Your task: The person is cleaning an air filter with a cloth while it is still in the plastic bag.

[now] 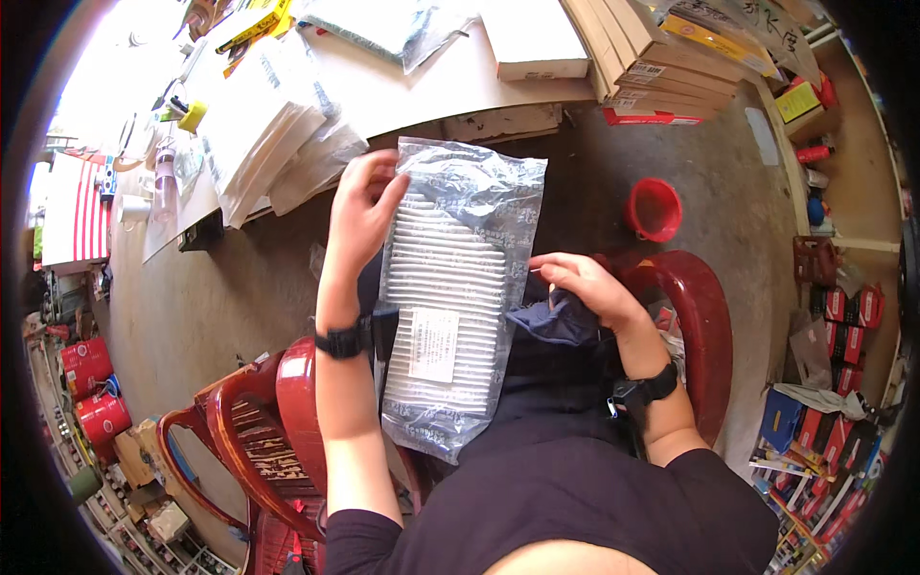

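Observation:
Upright across my lap lies a white pleated air filter (446, 259) in a clear printed plastic bag (470, 158), a white label on its lower part. At the bag's upper left edge, my left hand (362, 206) grips it, with fingers curled behind and the thumb in front. My right hand (583, 285) is bent beside the bag's right edge, its fingers closed around a bunched blue-grey cloth (558, 320). The cloth hangs below the fingers, close to the bag. The tips of some right fingers are hidden.
Ahead stands a white table (422, 101) with stacked bagged filters (264, 144) and flat cardboard boxes (637, 62). A red bucket (655, 209) is on the floor to the right. Red wooden chairs (244, 422) stand at left; loaded shelves (843, 326) line the right side.

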`<state>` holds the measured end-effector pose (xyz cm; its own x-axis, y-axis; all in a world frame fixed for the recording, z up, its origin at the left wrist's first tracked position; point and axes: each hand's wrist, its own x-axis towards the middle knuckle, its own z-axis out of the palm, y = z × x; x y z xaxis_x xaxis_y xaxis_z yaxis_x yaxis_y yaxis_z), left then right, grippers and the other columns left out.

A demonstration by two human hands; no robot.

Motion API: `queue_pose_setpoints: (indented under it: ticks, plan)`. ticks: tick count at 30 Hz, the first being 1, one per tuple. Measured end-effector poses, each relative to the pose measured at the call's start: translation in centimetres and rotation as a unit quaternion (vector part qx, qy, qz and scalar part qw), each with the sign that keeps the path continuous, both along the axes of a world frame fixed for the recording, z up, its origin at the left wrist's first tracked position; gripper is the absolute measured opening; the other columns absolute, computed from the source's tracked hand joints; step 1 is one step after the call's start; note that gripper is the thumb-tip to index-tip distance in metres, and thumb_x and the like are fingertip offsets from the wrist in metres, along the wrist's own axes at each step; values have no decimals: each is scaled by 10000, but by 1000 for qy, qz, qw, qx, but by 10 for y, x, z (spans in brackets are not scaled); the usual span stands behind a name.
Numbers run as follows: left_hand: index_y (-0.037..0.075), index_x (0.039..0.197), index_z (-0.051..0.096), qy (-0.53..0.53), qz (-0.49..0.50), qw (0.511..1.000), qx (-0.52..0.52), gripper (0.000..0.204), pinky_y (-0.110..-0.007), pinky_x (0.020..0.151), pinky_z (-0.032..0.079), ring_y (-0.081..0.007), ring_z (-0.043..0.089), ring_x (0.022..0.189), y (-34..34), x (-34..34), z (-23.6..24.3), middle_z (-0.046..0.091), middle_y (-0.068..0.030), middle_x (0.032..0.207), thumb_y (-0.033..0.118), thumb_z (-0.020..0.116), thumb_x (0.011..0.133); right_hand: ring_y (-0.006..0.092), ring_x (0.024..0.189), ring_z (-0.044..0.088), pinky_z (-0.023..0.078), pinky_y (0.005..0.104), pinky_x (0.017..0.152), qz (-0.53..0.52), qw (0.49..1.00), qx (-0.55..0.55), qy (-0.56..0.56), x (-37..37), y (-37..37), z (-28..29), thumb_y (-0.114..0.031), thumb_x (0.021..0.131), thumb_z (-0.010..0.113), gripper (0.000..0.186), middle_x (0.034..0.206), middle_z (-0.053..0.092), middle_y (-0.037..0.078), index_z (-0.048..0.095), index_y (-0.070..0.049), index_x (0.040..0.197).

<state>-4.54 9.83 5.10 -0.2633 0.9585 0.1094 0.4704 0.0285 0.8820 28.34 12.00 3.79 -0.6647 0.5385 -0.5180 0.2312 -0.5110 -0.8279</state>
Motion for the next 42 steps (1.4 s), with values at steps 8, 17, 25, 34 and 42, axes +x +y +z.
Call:
queue_pose_setpoints:
  ticks: [8,17,25,34,42]
  plan:
    - [-14,1127,621,52,42,976,-210,373,-293,668,483,-169,563,692,-122,23,-1,625,-114,898,231,711,862,101,846,603,479,252,800,113,993,-23,-32,-19,-8,-19,-324,900,676,417,942,690,46,675,55,1073]
    - [-6,1423,416,-342,-10,934,-100,673,-279,1032,383,-150,505,1203,-133,21,36,543,-64,1326,135,743,851,64,697,552,445,232,643,16,995,30,99,-35,-1,29,-203,905,666,201,743,618,-12,642,-22,820]
    - [-22,1471,327,-505,-63,860,-38,899,-305,1104,306,-159,421,1315,-166,29,52,475,-74,1426,249,811,763,24,724,470,363,194,661,-124,958,214,147,-65,28,73,-139,890,662,128,757,547,-70,630,-54,801]
    - [3,1482,307,-531,-21,847,7,882,-305,1088,335,-160,450,1274,-204,56,54,488,-81,1400,94,803,759,14,758,518,399,171,686,-101,951,242,166,-97,50,98,-205,930,656,161,842,602,-65,657,-46,955]
    - [19,1429,383,-437,110,887,98,797,-298,997,432,-144,539,1168,-194,33,67,576,-56,1270,7,777,737,141,1128,529,386,300,1001,119,975,142,121,-102,2,80,-364,897,677,531,1196,620,60,576,11,1260]
